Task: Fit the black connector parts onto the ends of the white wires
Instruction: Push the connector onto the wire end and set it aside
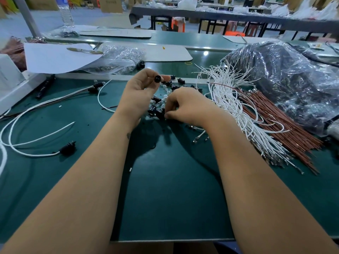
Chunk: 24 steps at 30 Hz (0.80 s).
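Pinching one black connector [157, 79] between thumb and fingertips, your left hand [141, 92] is holding it up over the middle of the desk [165, 189], its round face turned toward you. Your right hand [185, 105] is reaching down with curled fingers into the loose pile of connectors [157, 111] just below, and it looks to be picking at one, though I cannot tell whether it is actually gripping anything.

Judging by what is lying around, you are only a little way in. Toward the left edge, a few white wires are already wearing black connectors; one finished wire [36, 143] is curling near the front left. Toward the right edge, the big bundle of white wires [236, 107] is waiting with bare metal ends, lying beside a sheaf of brown wires [275, 125] and a bulging plastic bag [286, 77]. So most of the fitting is, I think, ahead of you.

No brand, label or writing is showing clearly enough to read.
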Each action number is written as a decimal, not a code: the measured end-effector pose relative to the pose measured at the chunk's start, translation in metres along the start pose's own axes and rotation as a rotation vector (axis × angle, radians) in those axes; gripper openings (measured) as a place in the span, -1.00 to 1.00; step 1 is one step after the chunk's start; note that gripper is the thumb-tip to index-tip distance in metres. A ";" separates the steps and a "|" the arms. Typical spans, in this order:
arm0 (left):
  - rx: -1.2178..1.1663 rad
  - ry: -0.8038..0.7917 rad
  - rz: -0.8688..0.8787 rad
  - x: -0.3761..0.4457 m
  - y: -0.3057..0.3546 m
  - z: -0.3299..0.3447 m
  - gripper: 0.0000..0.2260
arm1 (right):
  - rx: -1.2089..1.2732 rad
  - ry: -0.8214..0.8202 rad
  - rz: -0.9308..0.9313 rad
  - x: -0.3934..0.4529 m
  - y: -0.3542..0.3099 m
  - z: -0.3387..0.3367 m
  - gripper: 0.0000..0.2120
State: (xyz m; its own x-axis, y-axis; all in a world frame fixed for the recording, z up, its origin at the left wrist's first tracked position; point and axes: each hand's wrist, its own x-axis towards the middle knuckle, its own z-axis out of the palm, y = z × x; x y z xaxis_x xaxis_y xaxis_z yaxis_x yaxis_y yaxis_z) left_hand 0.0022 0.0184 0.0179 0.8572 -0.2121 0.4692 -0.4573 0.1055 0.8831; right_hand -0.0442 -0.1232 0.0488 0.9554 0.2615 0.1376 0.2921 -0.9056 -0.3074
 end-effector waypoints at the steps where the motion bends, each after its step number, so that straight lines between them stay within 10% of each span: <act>1: -0.013 -0.002 -0.001 0.000 0.000 0.000 -0.79 | 0.003 0.024 0.000 0.000 0.001 0.001 -0.92; 10: 0.100 0.072 -0.071 0.000 0.002 -0.003 -0.80 | 0.874 0.536 0.113 0.001 0.010 0.002 -0.92; 24: 0.354 0.009 -0.139 -0.010 0.006 0.006 -0.84 | 1.255 0.509 0.159 0.005 0.019 0.011 -0.82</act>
State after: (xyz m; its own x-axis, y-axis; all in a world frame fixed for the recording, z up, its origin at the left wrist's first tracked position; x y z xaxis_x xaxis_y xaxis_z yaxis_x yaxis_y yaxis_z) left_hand -0.0103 0.0154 0.0187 0.9180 -0.1923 0.3467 -0.3889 -0.2659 0.8821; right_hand -0.0333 -0.1357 0.0332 0.9399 -0.2147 0.2655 0.2854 0.0669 -0.9561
